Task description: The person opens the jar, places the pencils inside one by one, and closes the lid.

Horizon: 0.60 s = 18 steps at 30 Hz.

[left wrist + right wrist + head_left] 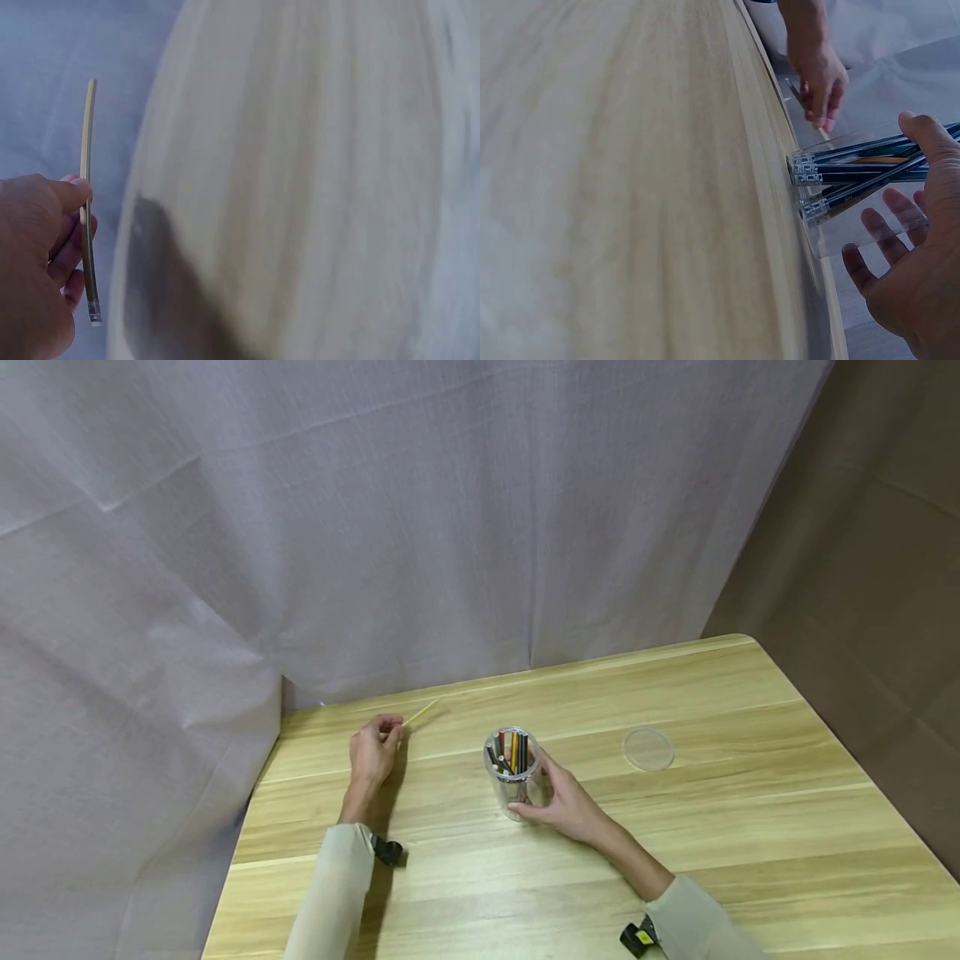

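Note:
Toward the far left of the table, my left hand (372,752) pinches a thin yellow pencil (420,712) between thumb and fingers. The left wrist view shows this pencil (88,255) whole, its metal-banded eraser end pointing down. A clear cylindrical jar (504,795) stands upright near the middle of the table, with my right hand (567,806) curled round its right side. Several pencils (855,176), mostly dark with a yellow and a red one among them, are in the jar. In the right wrist view their eraser ends lie at the jar's bottom.
A clear round disc (648,749), like a lid, lies flat on the wooden table (750,827) to the right of the jar. A grey cloth (405,527) hangs behind the table's back edge, and a brown one (862,610) beyond its right edge.

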Each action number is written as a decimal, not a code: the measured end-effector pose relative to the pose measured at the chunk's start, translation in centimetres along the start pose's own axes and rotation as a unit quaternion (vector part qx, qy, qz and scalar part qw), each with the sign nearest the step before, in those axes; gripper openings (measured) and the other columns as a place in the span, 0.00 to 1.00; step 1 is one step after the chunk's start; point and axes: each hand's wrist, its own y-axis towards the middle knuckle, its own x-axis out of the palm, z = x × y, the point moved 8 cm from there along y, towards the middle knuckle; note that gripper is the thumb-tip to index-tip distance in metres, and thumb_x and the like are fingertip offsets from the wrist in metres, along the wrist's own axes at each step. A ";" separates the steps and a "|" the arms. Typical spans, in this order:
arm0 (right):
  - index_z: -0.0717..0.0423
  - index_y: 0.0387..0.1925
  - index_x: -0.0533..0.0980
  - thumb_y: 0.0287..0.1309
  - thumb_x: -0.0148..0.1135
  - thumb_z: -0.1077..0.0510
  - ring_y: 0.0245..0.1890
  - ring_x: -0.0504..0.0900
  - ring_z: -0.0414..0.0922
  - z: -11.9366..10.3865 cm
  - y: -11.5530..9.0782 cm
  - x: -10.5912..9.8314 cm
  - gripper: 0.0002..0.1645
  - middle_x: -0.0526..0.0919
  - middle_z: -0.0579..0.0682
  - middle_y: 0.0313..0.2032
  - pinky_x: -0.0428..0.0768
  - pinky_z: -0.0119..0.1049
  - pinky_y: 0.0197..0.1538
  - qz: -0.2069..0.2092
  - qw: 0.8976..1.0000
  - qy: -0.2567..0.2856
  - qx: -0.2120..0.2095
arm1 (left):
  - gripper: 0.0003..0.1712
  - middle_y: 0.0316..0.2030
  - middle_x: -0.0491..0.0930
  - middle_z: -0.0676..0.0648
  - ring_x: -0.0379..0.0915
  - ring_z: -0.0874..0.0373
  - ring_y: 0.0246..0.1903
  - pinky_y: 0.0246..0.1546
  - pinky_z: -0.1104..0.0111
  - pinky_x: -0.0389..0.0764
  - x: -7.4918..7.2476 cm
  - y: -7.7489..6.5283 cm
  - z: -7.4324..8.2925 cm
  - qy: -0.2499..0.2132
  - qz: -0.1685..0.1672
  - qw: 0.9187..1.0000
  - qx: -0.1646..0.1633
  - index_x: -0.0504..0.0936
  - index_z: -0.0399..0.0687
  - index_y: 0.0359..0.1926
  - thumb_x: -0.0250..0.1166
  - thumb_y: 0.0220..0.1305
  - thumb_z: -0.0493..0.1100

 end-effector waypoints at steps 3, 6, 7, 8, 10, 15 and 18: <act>0.68 0.82 0.51 0.56 0.82 0.52 0.65 0.76 0.63 0.0 0.1 0.0 0.66 0.70 0.69 0.72 0.68 0.63 0.71 0.001 1.000 0.002 -0.001 | 0.08 0.43 0.90 0.44 0.86 0.47 0.47 0.52 0.52 0.82 -0.1 0.0 1.3 -0.039 0.001 0.999 0.009 0.89 0.44 0.50 0.69 0.73 0.36; 0.68 0.82 0.51 0.55 0.82 0.52 0.65 0.76 0.63 0.1 0.1 -0.1 0.66 0.71 0.69 0.72 0.67 0.63 0.71 0.002 1.000 0.005 -0.002 | 0.08 0.42 0.89 0.43 0.86 0.47 0.47 0.50 0.52 0.84 -0.3 -0.1 2.9 -0.076 0.006 0.997 0.029 0.89 0.42 0.50 0.68 0.74 0.36; 0.68 0.82 0.51 0.55 0.82 0.53 0.65 0.77 0.63 0.1 0.1 -0.1 0.66 0.71 0.69 0.72 0.68 0.63 0.71 0.002 1.000 0.006 -0.003 | 0.08 0.43 0.89 0.43 0.86 0.47 0.47 0.48 0.52 0.84 -0.4 -0.1 3.4 -0.090 0.007 0.995 0.037 0.88 0.41 0.51 0.68 0.74 0.36; 0.68 0.82 0.51 0.56 0.82 0.53 0.65 0.77 0.62 0.1 0.1 -0.1 0.66 0.71 0.68 0.72 0.68 0.63 0.71 0.001 1.000 0.005 -0.004 | 0.09 0.43 0.89 0.42 0.86 0.47 0.47 0.48 0.52 0.84 -0.4 -0.2 4.0 -0.104 0.010 0.994 0.045 0.88 0.40 0.51 0.68 0.74 0.35; 0.68 0.82 0.51 0.56 0.82 0.53 0.65 0.77 0.62 0.1 0.1 -0.1 0.66 0.71 0.68 0.72 0.68 0.63 0.71 0.001 1.000 0.004 -0.006 | 0.10 0.44 0.89 0.42 0.85 0.47 0.47 0.46 0.54 0.83 -0.6 -0.3 5.2 -0.134 0.013 0.989 0.058 0.87 0.38 0.53 0.68 0.74 0.35; 0.67 0.82 0.51 0.57 0.82 0.53 0.65 0.77 0.62 0.1 0.2 -0.1 0.65 0.71 0.67 0.72 0.68 0.63 0.71 0.001 1.000 0.000 -0.012 | 0.14 0.47 0.88 0.39 0.81 0.49 0.44 0.46 0.67 0.78 -1.3 -0.9 8.2 -0.218 0.027 0.971 0.092 0.87 0.36 0.56 0.68 0.73 0.32; 0.66 0.82 0.51 0.56 0.82 0.52 0.63 0.78 0.61 0.1 0.2 -0.1 0.65 0.72 0.67 0.71 0.70 0.63 0.69 0.001 1.000 -0.003 -0.011 | 0.15 0.47 0.89 0.38 0.80 0.50 0.43 0.45 0.72 0.74 -1.8 -1.5 10.3 -0.247 0.036 0.961 0.117 0.87 0.38 0.58 0.68 0.73 0.32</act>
